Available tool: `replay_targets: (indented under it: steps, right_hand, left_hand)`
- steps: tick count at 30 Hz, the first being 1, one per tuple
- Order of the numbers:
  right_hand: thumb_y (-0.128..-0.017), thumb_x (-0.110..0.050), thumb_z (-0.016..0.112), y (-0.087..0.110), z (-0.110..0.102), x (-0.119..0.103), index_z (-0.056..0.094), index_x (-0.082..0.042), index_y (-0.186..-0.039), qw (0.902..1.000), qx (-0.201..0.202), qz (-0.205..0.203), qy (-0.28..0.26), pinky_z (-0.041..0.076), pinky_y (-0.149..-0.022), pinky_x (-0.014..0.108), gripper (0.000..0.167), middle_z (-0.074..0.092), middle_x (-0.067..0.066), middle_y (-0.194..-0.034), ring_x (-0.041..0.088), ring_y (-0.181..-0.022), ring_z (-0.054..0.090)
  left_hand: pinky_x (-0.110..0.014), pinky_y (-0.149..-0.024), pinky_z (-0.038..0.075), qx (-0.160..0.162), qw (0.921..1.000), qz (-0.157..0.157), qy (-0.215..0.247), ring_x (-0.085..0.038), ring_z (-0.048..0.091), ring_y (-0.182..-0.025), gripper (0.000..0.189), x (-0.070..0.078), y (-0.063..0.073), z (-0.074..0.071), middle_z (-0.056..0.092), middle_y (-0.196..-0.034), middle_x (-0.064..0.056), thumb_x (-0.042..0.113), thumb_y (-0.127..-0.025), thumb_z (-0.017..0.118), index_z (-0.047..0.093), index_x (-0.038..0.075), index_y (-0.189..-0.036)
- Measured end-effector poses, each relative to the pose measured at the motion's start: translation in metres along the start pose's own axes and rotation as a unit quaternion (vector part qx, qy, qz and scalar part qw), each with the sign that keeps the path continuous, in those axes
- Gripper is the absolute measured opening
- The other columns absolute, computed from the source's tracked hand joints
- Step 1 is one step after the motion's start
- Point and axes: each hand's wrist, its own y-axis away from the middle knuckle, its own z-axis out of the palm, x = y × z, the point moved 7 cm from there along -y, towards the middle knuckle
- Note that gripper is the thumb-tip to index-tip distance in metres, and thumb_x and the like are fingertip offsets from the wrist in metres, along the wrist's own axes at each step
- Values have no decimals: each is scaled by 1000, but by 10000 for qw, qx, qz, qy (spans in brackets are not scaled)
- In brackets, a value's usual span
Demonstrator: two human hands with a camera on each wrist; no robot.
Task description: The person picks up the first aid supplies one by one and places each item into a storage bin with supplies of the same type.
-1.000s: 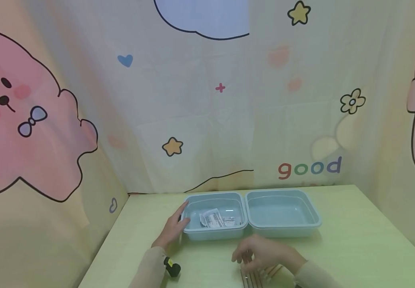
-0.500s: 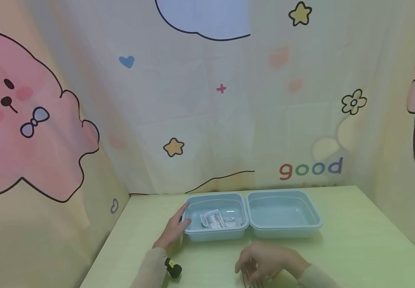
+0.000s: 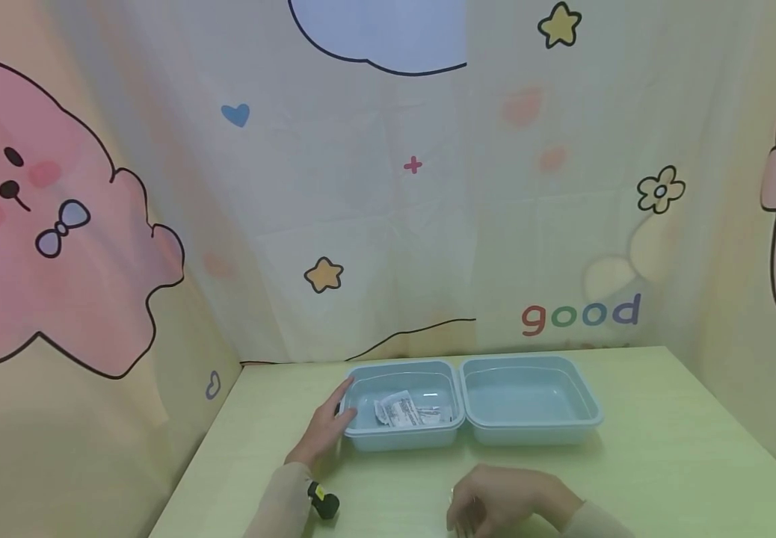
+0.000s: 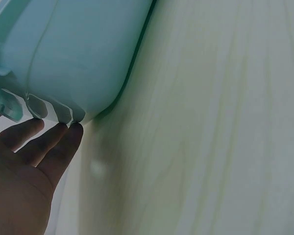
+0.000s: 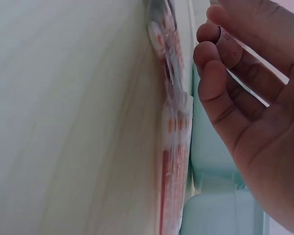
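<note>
Two hands work at a pale table [image 3: 670,463] bearing two light-blue trays set side by side, one left tray [image 3: 401,442] and one right tray [image 3: 536,435]. The left hand [image 3: 321,432] grips the left end of the left tray, thumb over the rim and fingertips against the outer side. The right hand [image 3: 505,497], nearer the person, bends its fingers over slim packs [image 5: 176,132]; whether it pinches one cannot be told. The packs lie on the table in front of the trays, at least two in number, overlapping, their exact count hidden. Seen edge-on in the right wrist view, their long axis runs from top to bottom of the frame; which end leads is unclear. At least one printed packet [image 3: 399,409] lies inside the left tray.
</note>
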Motion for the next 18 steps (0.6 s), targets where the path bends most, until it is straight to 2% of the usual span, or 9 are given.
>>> replay_targets:
  steps: [7, 11, 18]
  right_hand:
    - [-78, -6, 77, 2, 4, 2, 72, -18, -98, 9987, -202, 220, -405, 50, -65, 7, 24, 68, -4, -83, -9, -74, 56]
    - [-80, -6, 76, 3, 6, 2, 73, -19, -98, 9974, -252, 364, -570, 51, -64, 9, 23, 67, -9, -83, -10, -73, 56]
    - [-86, -19, 73, 7, 12, 6, 75, -24, -98, 9931, -316, 918, -662, 52, -65, 11, 13, 67, -20, -85, -11, -74, 57]
  left_hand:
    - [-60, -112, 30, 9, 10000, 13, 15, -41, 34, -141, 61, 0, -1, 0, 33, -157, -14, 22, -96, 52, 32, 25, -153]
    - [-60, -113, 30, 12, 10000, -5, 1, -40, 34, -142, 61, -1, -1, 0, 32, -157, -13, 22, -96, 52, 32, 25, -153]
    - [-60, -112, 30, -12, 10000, -54, -11, -41, 34, -142, 61, -2, -1, 0, 32, -158, -13, 23, -96, 52, 32, 27, -153]
